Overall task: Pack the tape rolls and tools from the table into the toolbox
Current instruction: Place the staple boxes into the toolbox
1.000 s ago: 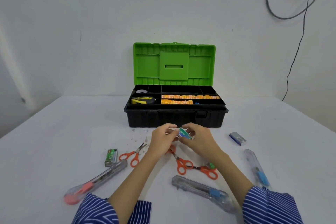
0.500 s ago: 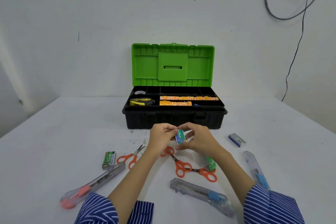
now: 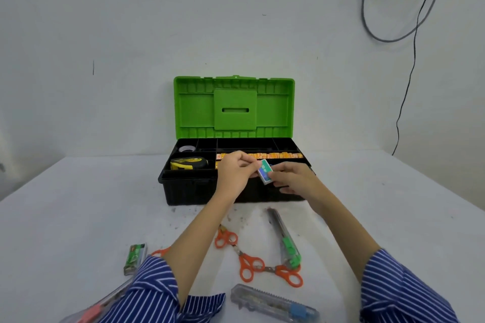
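Raised from the table (image 3: 78, 207) since a moment ago — now over the front edge of the open toolbox (image 3: 189, 189): small box (image 3: 265, 172), pinched by left hand (image 3: 235, 173) and right hand (image 3: 294, 178) together. Scissors (image 3: 249, 262) and cutters (image 3: 284, 240) lying in front of the toolbox.

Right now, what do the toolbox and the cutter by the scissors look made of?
Toolbox: moulded plastic, matt black base and green lid with ribbing. Cutter: clear, glossy plastic body, green slider; the dark strip inside is probably a metal blade.
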